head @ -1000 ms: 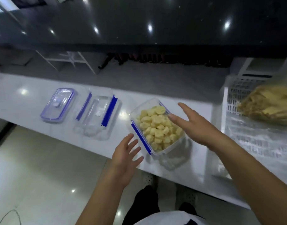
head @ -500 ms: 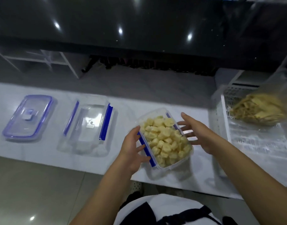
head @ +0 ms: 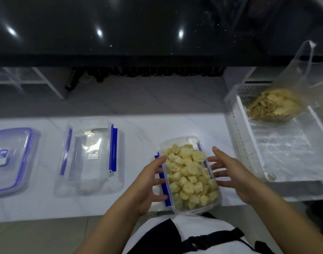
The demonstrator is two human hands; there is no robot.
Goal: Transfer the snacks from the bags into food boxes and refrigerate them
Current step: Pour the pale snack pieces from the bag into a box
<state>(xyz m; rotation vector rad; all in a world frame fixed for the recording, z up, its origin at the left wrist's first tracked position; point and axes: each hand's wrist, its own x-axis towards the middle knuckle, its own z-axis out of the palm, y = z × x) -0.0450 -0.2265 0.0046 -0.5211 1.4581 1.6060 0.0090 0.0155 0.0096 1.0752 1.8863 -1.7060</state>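
Note:
A clear food box [head: 181,139] with blue side clips sits at the counter's front edge, full of pale yellow snack pieces [head: 188,173] and without a lid. My left hand [head: 148,182] touches its left blue clip with straight, spread fingers. My right hand [head: 230,173] is at the box's right side, fingers spread, fingertips at the wall. A second, empty clear box [head: 89,154] with blue clips stands to the left. Further left lies a blue-rimmed lid [head: 8,158]. A clear bag of yellow snacks [head: 274,105] rests in the white basket.
The white perforated basket [head: 237,143] stands on the right of the white counter [head: 138,129]. Behind the counter is a grey floor and a dark glossy surface. The filled box slightly overhangs the counter's front edge, close to my body.
Both hands have come in to the two sides of the filled box. The box has turned straighter and sits nearer the front edge. The view has shifted.

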